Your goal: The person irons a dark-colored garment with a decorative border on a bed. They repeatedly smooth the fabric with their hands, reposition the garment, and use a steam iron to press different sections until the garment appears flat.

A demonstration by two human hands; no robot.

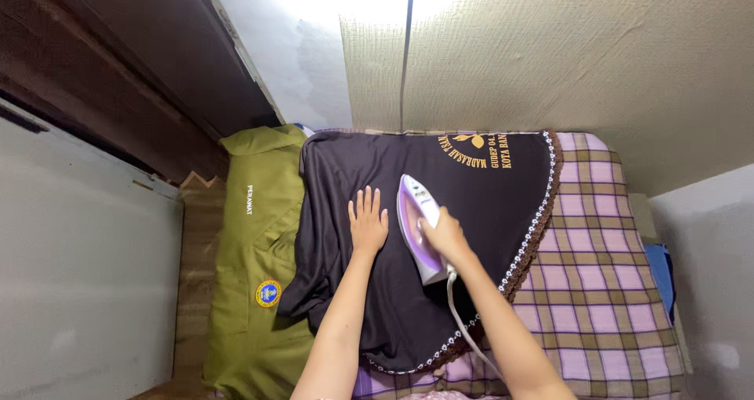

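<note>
Dark cloth (440,188): pressed flat under open left hand (367,223); right hand (442,235) closed around purple iron (416,227) just beside. Best kept taut, fingers apart from soleplate.

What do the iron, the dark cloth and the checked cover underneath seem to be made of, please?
Iron: glossy white and purple plastic, judging by its sheen. Dark cloth: thin, smooth fabric, probably synthetic; it drapes softly, with a trimmed edge. Checked cover: matte woven cloth, possibly cotton, with a visible plaid weave.
</note>
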